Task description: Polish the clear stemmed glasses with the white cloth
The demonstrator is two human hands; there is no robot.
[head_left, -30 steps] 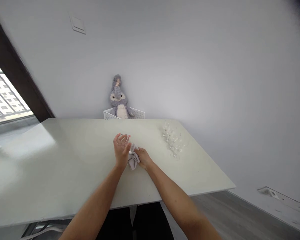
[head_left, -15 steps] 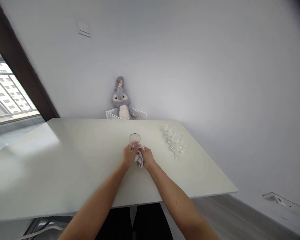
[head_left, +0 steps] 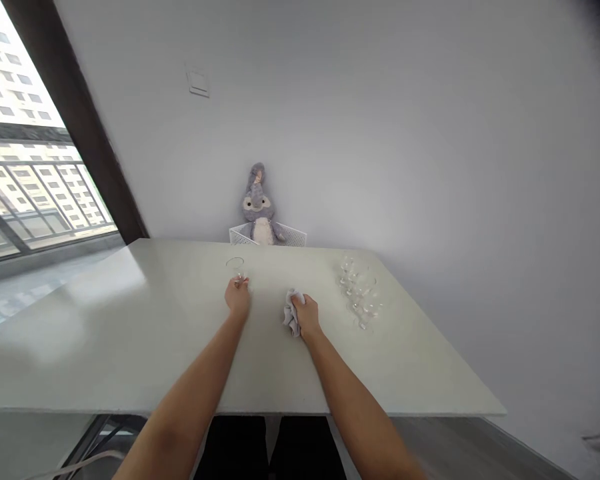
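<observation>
My left hand (head_left: 237, 294) is closed around the lower part of a clear stemmed glass (head_left: 235, 265), whose round rim faces up beyond my fingers. Whether its foot touches the table is hidden behind the hand. To the right, my right hand (head_left: 307, 315) grips a crumpled pale grey cloth (head_left: 292, 313) just over the white table (head_left: 180, 333). The cloth and the held glass are apart. Several more clear stemmed glasses (head_left: 360, 290) stand in a close group on the table, right of my right hand.
At the table's far edge, a grey plush toy (head_left: 258, 203) sits in a white perforated basket (head_left: 294, 237) against the wall. A dark-framed window (head_left: 40, 193) is at the left. The table's front edge runs close to my legs.
My left hand has moved left with the glass, away from the cloth. My right hand keeps the cloth and has shifted slightly right. The camera view has tilted and turned a little.
</observation>
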